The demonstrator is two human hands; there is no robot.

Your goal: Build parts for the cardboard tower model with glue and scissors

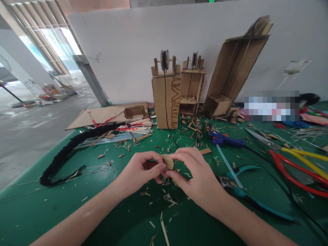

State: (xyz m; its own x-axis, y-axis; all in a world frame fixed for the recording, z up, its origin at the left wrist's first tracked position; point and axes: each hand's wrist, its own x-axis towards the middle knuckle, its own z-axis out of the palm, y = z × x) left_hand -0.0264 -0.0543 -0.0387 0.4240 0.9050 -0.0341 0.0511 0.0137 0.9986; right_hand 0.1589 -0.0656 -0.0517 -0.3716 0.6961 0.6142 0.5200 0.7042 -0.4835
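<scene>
Between my two hands is a small round piece of cardboard (168, 162), held over the green table. My left hand (144, 167) pinches its left edge with thumb and fingertips. On the right side, my right hand (196, 171) grips it between thumb and index finger. My fingers cover part of the piece. Just beyond my hands stands a cardboard tower (164, 102) with a spool on top, and a black cord (167, 112) hangs from the spool down to the table near my right hand.
Behind stand another cardboard frame (192, 85) and a tall leaning cardboard structure (235, 65). To the right lie a blue glue gun (225, 140), teal-handled pliers (261, 203) and scissors (268, 140). A fuzzy black strip (66, 155) curves at the left. Cardboard scraps litter the table.
</scene>
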